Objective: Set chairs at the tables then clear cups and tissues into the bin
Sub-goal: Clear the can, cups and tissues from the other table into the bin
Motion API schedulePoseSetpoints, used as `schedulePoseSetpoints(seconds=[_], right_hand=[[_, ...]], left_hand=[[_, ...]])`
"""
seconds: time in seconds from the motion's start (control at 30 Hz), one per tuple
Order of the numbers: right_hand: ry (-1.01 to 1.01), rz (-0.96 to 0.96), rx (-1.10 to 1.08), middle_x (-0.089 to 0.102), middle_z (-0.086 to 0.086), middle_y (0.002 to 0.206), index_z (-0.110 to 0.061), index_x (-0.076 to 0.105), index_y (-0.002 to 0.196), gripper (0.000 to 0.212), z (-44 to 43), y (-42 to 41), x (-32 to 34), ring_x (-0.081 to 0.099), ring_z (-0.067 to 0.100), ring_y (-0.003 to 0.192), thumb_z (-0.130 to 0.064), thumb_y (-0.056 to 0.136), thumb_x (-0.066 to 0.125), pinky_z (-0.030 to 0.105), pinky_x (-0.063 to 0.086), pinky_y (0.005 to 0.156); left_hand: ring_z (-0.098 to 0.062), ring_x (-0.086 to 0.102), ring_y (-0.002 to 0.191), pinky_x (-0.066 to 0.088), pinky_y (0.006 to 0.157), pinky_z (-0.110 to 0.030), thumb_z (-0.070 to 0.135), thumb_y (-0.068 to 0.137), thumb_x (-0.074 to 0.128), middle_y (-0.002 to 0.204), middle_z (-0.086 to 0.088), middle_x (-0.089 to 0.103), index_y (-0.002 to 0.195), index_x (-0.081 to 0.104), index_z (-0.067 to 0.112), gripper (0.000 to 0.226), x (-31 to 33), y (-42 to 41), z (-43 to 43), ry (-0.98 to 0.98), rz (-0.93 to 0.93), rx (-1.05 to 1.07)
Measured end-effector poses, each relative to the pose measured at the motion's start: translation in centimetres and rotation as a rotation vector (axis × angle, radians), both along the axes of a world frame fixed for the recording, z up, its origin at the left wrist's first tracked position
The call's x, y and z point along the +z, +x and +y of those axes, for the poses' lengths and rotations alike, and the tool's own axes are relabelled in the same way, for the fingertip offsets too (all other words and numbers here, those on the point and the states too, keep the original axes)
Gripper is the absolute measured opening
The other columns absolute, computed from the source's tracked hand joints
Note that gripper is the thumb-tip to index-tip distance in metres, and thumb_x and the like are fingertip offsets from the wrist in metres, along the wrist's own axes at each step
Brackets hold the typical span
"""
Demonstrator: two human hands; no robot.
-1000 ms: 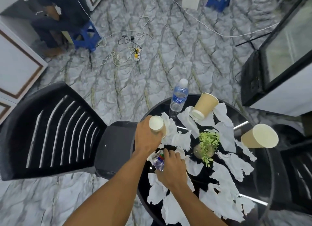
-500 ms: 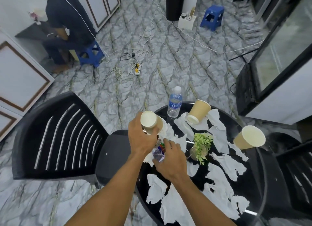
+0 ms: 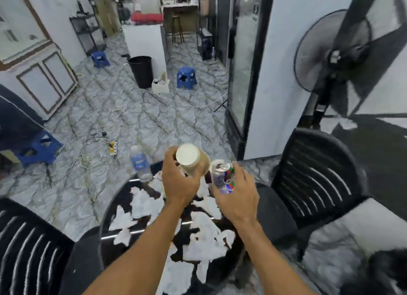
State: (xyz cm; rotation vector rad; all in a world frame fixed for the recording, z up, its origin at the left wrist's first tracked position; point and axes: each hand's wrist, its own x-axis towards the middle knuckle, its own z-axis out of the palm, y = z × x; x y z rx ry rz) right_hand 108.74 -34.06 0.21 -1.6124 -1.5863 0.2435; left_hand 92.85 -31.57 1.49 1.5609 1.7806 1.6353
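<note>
My left hand is shut on a tan paper cup, held on its side above the round black table. My right hand grips a drink can just right of the cup. Torn white tissues lie scattered over the tabletop under my arms. A water bottle stands at the table's far left rim. Black chairs stand at the right and lower left. A black bin stands far across the floor.
Cables and a power strip lie on the marble floor between the table and the bin. Blue stools stand on the floor. A glass-door fridge and a standing fan are on the right.
Both hands have lifted off the table, the left with the paper cup and the right with the can. My view has tilted up toward the room and the bin.
</note>
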Motion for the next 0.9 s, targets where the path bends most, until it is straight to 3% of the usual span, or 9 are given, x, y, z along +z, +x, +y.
schedulePoseSetpoints(seconds=[0.1, 0.2, 0.37, 0.5, 0.67, 0.83, 0.9], right_hand=[[-0.041, 0.002, -0.201, 0.056, -0.004, 0.13, -0.022, 0.048, 0.138, 0.084, -3.1, 10.8, 0.1, 0.052, 0.021, 0.118, -0.056, 0.069, 0.077, 0.037, 0.049, 0.091], [-0.084, 0.013, -0.394, 0.055, -0.004, 0.132, -0.021, 0.047, 0.14, 0.087, -7.9, 21.2, 0.3, 0.051, 0.021, 0.12, -0.055, 0.066, 0.079, 0.037, 0.047, 0.093], [-0.135, 0.029, -0.684, 0.059, 0.0, 0.119, -0.021, 0.05, 0.131, 0.075, -17.6, 33.8, 0.2, 0.053, 0.025, 0.111, -0.053, 0.069, 0.077, 0.038, 0.047, 0.088], [-0.188, 0.077, -0.883, 0.053, 0.001, 0.136, -0.021, 0.045, 0.143, 0.086, -23.9, 40.1, -0.5, 0.047, 0.024, 0.124, -0.054, 0.071, 0.077, 0.039, 0.044, 0.099], [-0.272, 0.162, -1.094, 0.051, -0.002, 0.139, -0.024, 0.041, 0.145, 0.088, -29.3, 45.1, -3.1, 0.046, 0.021, 0.126, -0.058, 0.072, 0.076, 0.037, 0.044, 0.099], [-0.368, 0.25, -1.213, 0.05, 0.001, 0.134, -0.023, 0.044, 0.142, 0.084, -31.1, 49.8, -6.2, 0.05, 0.023, 0.122, -0.051, 0.071, 0.078, 0.037, 0.045, 0.097], [-0.4, 0.267, -1.23, 0.049, 0.002, 0.132, -0.022, 0.045, 0.142, 0.084, -30.5, 52.2, -7.4, 0.052, 0.024, 0.119, -0.049, 0.071, 0.08, 0.037, 0.046, 0.096]], left_hand=[[-0.014, 0.056, 0.104, 0.053, 0.087, -0.041, 0.04, 0.068, 0.081, 0.114, 0.01, 0.055, 0.124, 0.044, 0.03, 0.068, -1.1, 9.6, -2.5, -0.057, 0.052, -0.234], [-0.007, 0.057, 0.1, 0.054, 0.084, -0.041, 0.039, 0.067, 0.082, 0.111, 0.022, 0.056, 0.116, 0.043, 0.049, 0.064, -2.3, 19.1, -5.4, -0.095, 0.048, -0.445], [-0.01, 0.057, 0.11, 0.05, 0.094, -0.042, 0.035, 0.068, 0.084, 0.118, 0.018, 0.059, 0.125, 0.047, 0.036, 0.068, -3.6, 33.1, -10.6, -0.151, 0.107, -0.75], [-0.016, 0.057, 0.115, 0.051, 0.095, -0.044, 0.046, 0.067, 0.075, 0.124, 0.011, 0.059, 0.13, 0.047, 0.034, 0.07, -4.6, 41.3, -14.2, -0.16, 0.163, -0.971], [-0.018, 0.056, 0.11, 0.051, 0.093, -0.044, 0.051, 0.066, 0.072, 0.122, 0.009, 0.059, 0.129, 0.048, 0.03, 0.071, -6.7, 48.9, -16.7, -0.215, 0.248, -1.147], [-0.018, 0.055, 0.114, 0.049, 0.095, -0.042, 0.042, 0.066, 0.078, 0.126, 0.007, 0.059, 0.131, 0.049, 0.028, 0.073, -9.2, 55.3, -16.6, -0.278, 0.287, -1.2], [-0.019, 0.054, 0.115, 0.046, 0.095, -0.035, 0.037, 0.066, 0.081, 0.127, 0.007, 0.058, 0.131, 0.048, 0.03, 0.074, -10.4, 58.0, -15.8, -0.316, 0.3, -1.211]])
